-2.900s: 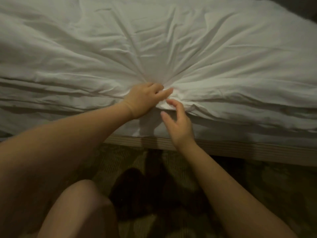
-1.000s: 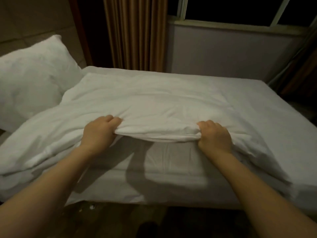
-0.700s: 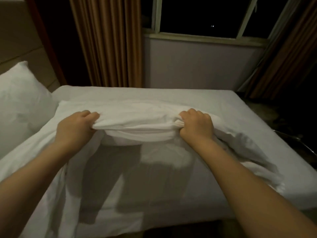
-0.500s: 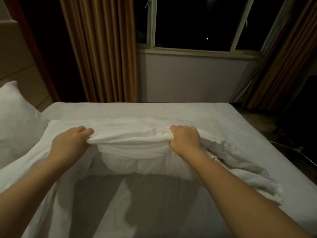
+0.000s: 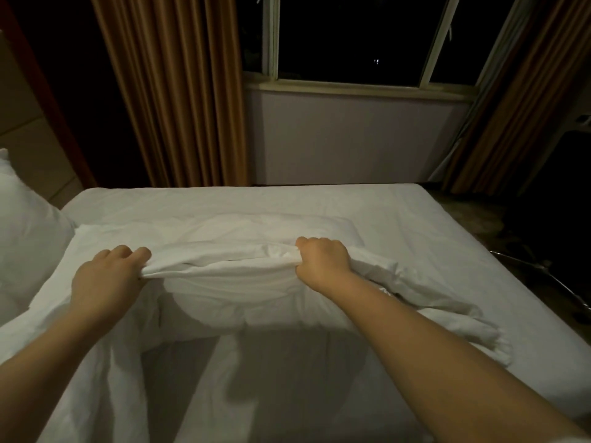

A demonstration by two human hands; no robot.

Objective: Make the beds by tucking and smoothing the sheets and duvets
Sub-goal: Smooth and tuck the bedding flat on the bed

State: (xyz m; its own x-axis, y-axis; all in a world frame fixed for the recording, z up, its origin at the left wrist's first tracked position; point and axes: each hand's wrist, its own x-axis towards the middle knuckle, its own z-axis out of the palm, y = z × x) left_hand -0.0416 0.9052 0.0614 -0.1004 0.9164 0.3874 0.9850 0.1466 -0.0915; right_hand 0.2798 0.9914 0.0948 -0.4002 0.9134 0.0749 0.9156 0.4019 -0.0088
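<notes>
A white duvet (image 5: 256, 292) lies bunched across the middle of the bed, its near edge lifted off the white sheet (image 5: 447, 225). My left hand (image 5: 102, 279) grips that raised edge on the left, fingers curled over the fold. My right hand (image 5: 323, 263) holds the same edge in a closed fist about an arm's width to the right. The fabric is stretched taut between both hands and sags in a rounded bulge below them. The duvet's right end trails loose and crumpled toward the bed's right side.
A white pillow (image 5: 22, 238) leans at the head of the bed on the far left. Brown curtains (image 5: 172, 91) hang behind the bed on both sides of a dark window (image 5: 348, 36). Dark floor and a metal frame (image 5: 543, 276) lie to the right.
Both hands took hold of the duvet's edge, then lifted it and carried it across the bed toward the window. The view rose from the bed's side to the window.
</notes>
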